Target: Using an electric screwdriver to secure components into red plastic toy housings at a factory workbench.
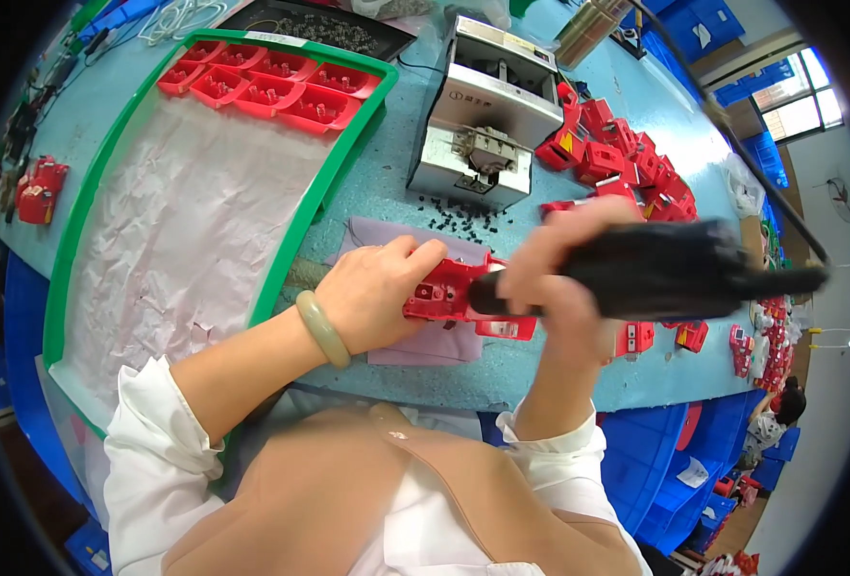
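Note:
My left hand (372, 288), with a pale green bangle at the wrist, grips the left end of a red plastic housing (435, 293) over a lilac cloth (425, 353). In my right hand (564, 274) is a black electric screwdriver (651, 271), smeared by motion. Its nose points left and down at the housing and hides part of it. Behind the cloth stands a metal screw feeder (487, 115), with small black screws (463, 219) scattered at its front edge.
To the left lies a green-rimmed tray (286, 278) lined with crumpled white sheet, several red housings (271, 86) at its far end. More red parts (627, 158) are heaped right of the feeder. A black tray (319, 29) of small dark pieces sits at the back. Blue bins (651, 461) stand below the bench's right side.

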The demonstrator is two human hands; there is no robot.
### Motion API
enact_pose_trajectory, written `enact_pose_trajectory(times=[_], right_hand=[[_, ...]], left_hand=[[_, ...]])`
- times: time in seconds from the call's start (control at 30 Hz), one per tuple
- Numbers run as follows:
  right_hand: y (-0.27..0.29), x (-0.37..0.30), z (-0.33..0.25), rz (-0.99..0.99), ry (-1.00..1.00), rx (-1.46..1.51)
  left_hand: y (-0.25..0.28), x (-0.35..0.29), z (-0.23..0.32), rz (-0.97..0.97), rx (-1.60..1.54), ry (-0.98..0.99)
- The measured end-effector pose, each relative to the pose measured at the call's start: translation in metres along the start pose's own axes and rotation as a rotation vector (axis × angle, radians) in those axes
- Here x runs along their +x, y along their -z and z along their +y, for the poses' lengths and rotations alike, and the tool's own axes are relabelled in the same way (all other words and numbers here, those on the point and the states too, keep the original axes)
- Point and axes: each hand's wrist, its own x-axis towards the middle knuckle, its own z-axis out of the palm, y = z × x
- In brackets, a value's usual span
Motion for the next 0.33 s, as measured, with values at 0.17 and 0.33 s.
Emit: enact_pose_trajectory(times=[0.17,0.33], right_hand=[[0.005,0.053,-0.006,0.264,0.310,0.033],[0.011,0.074,0.037,0.316,0.228,-0.276]], left_hand=[[0.001,0.000,0.004,-0.045,0.007,0.036],[0.000,-0.004,0.004,-0.067,0.068,0.028]])
